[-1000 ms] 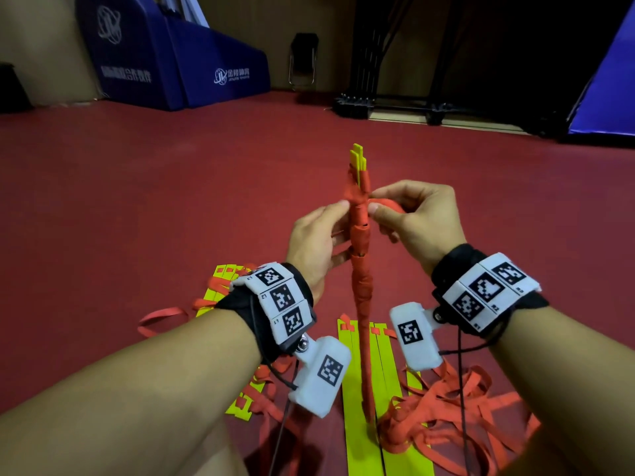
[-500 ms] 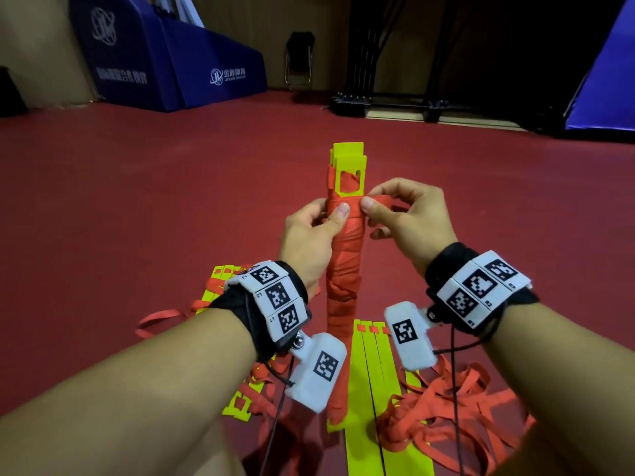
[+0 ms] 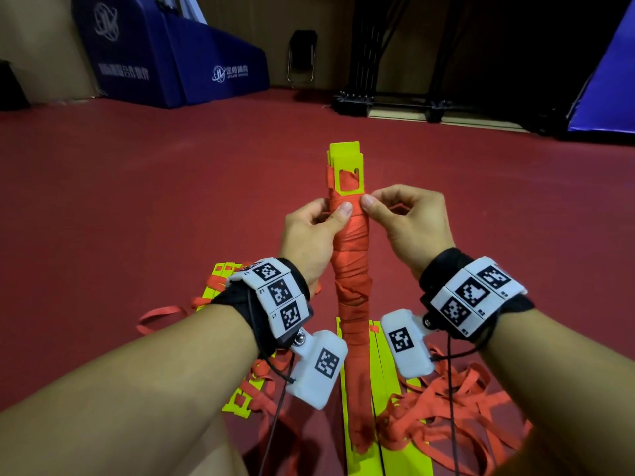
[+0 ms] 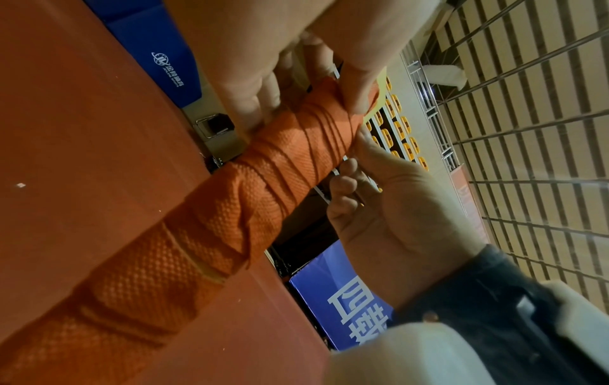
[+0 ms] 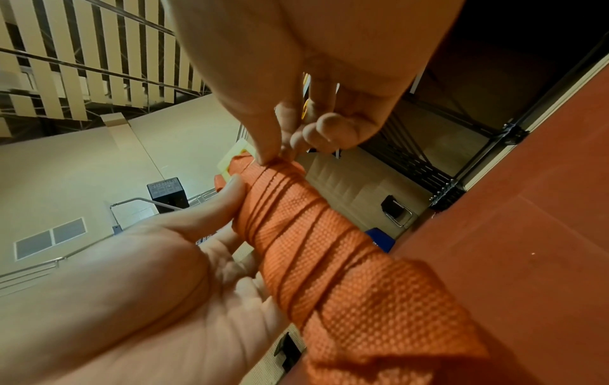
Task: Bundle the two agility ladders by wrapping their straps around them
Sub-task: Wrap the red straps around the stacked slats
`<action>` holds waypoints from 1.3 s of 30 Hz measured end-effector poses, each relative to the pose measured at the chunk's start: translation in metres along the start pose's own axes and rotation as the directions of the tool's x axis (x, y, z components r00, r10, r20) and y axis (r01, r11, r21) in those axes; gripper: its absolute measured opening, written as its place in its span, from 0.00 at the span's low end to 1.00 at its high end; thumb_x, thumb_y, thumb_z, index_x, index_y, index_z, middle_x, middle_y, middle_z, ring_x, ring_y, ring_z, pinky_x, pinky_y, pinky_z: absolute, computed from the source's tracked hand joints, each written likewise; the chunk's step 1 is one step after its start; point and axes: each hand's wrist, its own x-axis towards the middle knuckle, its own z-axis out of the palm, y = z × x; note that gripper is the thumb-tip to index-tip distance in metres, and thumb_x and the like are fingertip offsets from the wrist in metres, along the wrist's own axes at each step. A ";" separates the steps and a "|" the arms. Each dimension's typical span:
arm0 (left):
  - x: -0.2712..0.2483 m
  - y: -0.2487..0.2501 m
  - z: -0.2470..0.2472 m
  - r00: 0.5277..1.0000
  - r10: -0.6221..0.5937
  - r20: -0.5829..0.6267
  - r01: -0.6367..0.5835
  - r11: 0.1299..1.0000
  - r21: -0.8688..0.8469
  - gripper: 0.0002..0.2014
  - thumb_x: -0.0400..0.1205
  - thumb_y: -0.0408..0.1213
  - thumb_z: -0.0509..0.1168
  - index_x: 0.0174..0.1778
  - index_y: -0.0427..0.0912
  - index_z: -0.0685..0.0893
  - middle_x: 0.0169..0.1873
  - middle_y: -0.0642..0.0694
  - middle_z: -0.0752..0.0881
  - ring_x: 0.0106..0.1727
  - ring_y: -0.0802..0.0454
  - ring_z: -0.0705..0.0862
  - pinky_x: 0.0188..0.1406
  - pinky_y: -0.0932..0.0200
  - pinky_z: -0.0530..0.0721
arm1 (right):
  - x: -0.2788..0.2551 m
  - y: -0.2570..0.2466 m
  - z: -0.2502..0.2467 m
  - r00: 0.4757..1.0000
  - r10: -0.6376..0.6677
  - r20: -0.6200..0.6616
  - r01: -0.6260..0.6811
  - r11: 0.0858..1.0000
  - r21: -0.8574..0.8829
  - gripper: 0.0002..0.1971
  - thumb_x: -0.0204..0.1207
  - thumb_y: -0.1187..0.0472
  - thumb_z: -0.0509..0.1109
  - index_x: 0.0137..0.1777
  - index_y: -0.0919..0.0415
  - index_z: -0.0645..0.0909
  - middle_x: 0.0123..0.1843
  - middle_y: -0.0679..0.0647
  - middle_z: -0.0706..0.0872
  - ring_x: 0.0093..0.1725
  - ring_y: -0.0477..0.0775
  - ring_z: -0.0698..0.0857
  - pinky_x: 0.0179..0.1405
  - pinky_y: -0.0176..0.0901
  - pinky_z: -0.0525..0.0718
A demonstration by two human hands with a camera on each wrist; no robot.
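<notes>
Our left hand [image 3: 311,231] wraps the strapped ladder bundle [image 3: 350,269] just below its yellow tip. Our right hand [image 3: 409,221] pinches the strap [image 5: 280,166] at the bundle's top edge, beside the left thumb.

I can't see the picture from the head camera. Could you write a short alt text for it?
Two hands hold a bundle of yellow ladder slats upright, wrapped almost to the top in orange strap: the left hand grips the bundle, and the right hand pinches the strap at the topmost turn. Below, on a red floor, a second ladder lies unwrapped among loose orange straps.

both hands raised: left hand [image 3: 314,235] gripping, right hand [image 3: 410,223] pinching.
</notes>
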 end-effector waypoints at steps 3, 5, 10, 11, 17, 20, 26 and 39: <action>0.002 -0.001 -0.002 1.000 0.004 -0.018 -0.004 1.000 0.011 0.07 0.74 0.46 0.74 0.44 0.48 0.92 0.39 0.45 0.91 0.42 0.44 0.87 0.47 0.44 0.85 | -0.001 -0.001 0.000 0.999 -0.010 0.035 0.009 1.000 0.020 0.05 0.77 0.56 0.78 0.41 0.56 0.90 0.33 0.47 0.88 0.32 0.43 0.81 0.35 0.45 0.82; 0.003 -0.002 -0.003 0.999 0.010 -0.031 -0.010 1.000 0.015 0.05 0.77 0.42 0.75 0.45 0.48 0.90 0.39 0.44 0.91 0.40 0.44 0.88 0.43 0.49 0.84 | -0.002 0.000 0.002 0.997 -0.001 0.077 0.002 1.000 -0.004 0.07 0.80 0.56 0.75 0.44 0.58 0.91 0.28 0.41 0.84 0.29 0.40 0.78 0.34 0.41 0.77; 0.003 -0.001 -0.006 0.999 -0.011 -0.053 0.012 1.000 0.029 0.04 0.82 0.36 0.74 0.45 0.47 0.85 0.36 0.45 0.90 0.34 0.47 0.86 0.32 0.60 0.81 | -0.004 0.001 0.004 0.982 0.007 0.190 0.005 0.998 -0.058 0.14 0.85 0.53 0.67 0.41 0.59 0.87 0.26 0.45 0.81 0.24 0.40 0.75 0.35 0.42 0.74; 0.002 -0.001 -0.006 0.999 -0.011 -0.050 0.012 0.999 0.034 0.04 0.83 0.36 0.74 0.45 0.47 0.85 0.35 0.46 0.90 0.33 0.48 0.86 0.30 0.61 0.80 | -0.005 0.001 0.004 0.979 0.001 0.204 0.011 0.998 -0.060 0.15 0.85 0.53 0.67 0.40 0.59 0.86 0.25 0.44 0.80 0.23 0.40 0.75 0.35 0.42 0.74; -0.003 -0.003 -0.007 0.998 -0.016 -0.056 0.021 0.997 0.080 0.05 0.76 0.44 0.77 0.40 0.49 0.89 0.34 0.48 0.89 0.34 0.46 0.87 0.37 0.51 0.87 | -0.013 0.005 0.010 0.958 0.045 0.284 -0.051 0.999 0.013 0.09 0.83 0.57 0.71 0.44 0.60 0.86 0.27 0.44 0.82 0.26 0.46 0.78 0.28 0.45 0.78; -0.006 -0.005 -0.007 0.993 -0.084 -0.081 0.092 0.991 0.097 0.07 0.70 0.48 0.76 0.37 0.50 0.89 0.32 0.49 0.88 0.33 0.46 0.86 0.39 0.32 0.87 | -0.014 0.011 0.018 0.952 0.128 0.277 -0.144 0.989 0.039 0.08 0.83 0.59 0.71 0.43 0.60 0.86 0.24 0.44 0.81 0.23 0.45 0.78 0.25 0.41 0.76; -0.008 -0.013 -0.015 0.970 -0.197 -0.142 0.218 0.964 0.151 0.10 0.65 0.50 0.77 0.35 0.49 0.88 0.35 0.41 0.87 0.38 0.42 0.84 0.44 0.19 0.84 | -0.018 0.026 0.034 0.927 0.220 0.303 -0.235 0.972 0.013 0.11 0.79 0.54 0.71 0.38 0.60 0.86 0.28 0.54 0.84 0.26 0.56 0.81 0.29 0.48 0.78; -0.062 -0.140 -0.069 0.882 -0.327 -0.338 0.427 0.859 0.281 0.05 0.78 0.38 0.78 0.37 0.51 0.93 0.33 0.47 0.90 0.38 0.46 0.86 0.46 0.44 0.86 | -0.108 0.125 0.079 0.812 0.478 0.335 -0.459 0.877 -0.140 0.19 0.71 0.45 0.71 0.33 0.64 0.82 0.25 0.56 0.83 0.23 0.55 0.81 0.31 0.50 0.79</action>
